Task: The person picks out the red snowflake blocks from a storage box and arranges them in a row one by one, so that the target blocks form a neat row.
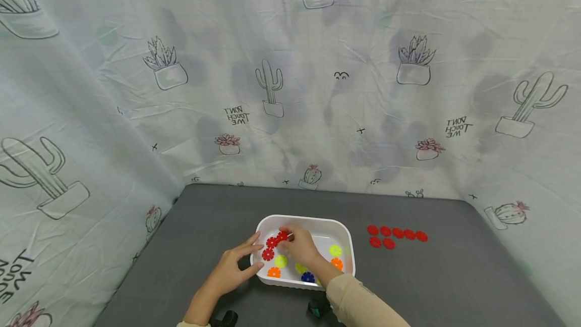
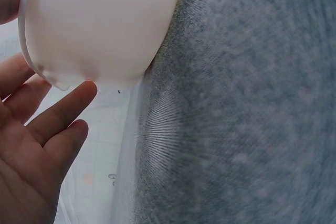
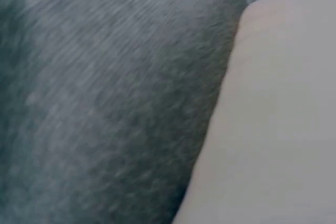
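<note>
A white plastic bin (image 1: 333, 226) stands on the table with several notched plastic discs inside. My left hand (image 1: 231, 268) touches its left rim, fingers fairly straight and thumb spread apart; in the left wrist view, fingertips (image 2: 84, 94) lie against the bin's outer wall (image 2: 100, 24). Reaching into the bin, my right hand (image 1: 300, 246) has thumb and forefinger around a red notched disc (image 1: 282, 236). Two more red discs (image 1: 268, 254) lie just left of it. A yellow disc (image 1: 280, 261), an orange disc (image 1: 274, 272) and a dark blue disc (image 1: 307, 277) lie nearer the front. The sleeve covers most of the right wrist view.
Right of the bin, several red discs (image 1: 398, 233) lie in two rows on the grey table (image 1: 454, 276). A small black object (image 1: 319, 308) is by the bin's front edge. A cactus-print curtain (image 1: 290, 90) surrounds the table's back and sides.
</note>
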`<state>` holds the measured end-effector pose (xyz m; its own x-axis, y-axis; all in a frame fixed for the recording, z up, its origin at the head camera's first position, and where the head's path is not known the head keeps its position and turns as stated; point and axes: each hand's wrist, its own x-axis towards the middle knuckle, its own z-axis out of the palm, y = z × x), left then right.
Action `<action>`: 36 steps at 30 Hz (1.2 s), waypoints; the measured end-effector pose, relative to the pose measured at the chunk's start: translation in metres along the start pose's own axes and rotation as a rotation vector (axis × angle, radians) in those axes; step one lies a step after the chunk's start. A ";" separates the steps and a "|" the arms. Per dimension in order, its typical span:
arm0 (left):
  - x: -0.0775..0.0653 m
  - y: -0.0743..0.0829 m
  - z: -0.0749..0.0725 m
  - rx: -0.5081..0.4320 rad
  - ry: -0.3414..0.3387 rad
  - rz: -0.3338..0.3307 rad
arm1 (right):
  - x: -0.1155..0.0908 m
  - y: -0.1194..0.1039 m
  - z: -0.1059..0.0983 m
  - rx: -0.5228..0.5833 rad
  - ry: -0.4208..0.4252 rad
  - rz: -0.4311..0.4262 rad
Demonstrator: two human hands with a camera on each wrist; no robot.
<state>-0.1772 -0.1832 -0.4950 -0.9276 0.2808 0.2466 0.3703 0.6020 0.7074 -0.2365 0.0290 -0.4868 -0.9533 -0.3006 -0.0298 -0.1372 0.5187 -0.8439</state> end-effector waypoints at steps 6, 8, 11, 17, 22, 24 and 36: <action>0.000 0.000 0.000 0.015 0.005 0.014 | -0.001 -0.001 -0.006 0.069 0.038 -0.027; 0.001 0.000 0.000 0.018 0.004 0.018 | -0.001 -0.002 -0.008 0.088 0.052 -0.029; 0.001 -0.001 0.001 0.017 0.001 0.020 | 0.000 -0.002 -0.011 0.100 0.073 -0.024; 0.001 -0.001 0.002 0.008 -0.010 0.016 | -0.004 -0.004 -0.020 0.173 0.128 -0.025; 0.001 -0.001 0.002 0.006 -0.011 0.006 | -0.010 -0.002 -0.029 0.244 0.162 0.004; 0.001 -0.001 0.002 0.004 -0.008 0.005 | -0.013 0.000 -0.033 0.266 0.176 0.010; -0.001 -0.001 0.000 -0.008 -0.007 -0.007 | -0.037 0.013 -0.068 0.386 0.292 0.012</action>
<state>-0.1769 -0.1837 -0.4957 -0.9298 0.2818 0.2367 0.3631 0.5979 0.7146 -0.2217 0.1016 -0.4604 -0.9975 -0.0307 0.0640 -0.0683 0.1689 -0.9833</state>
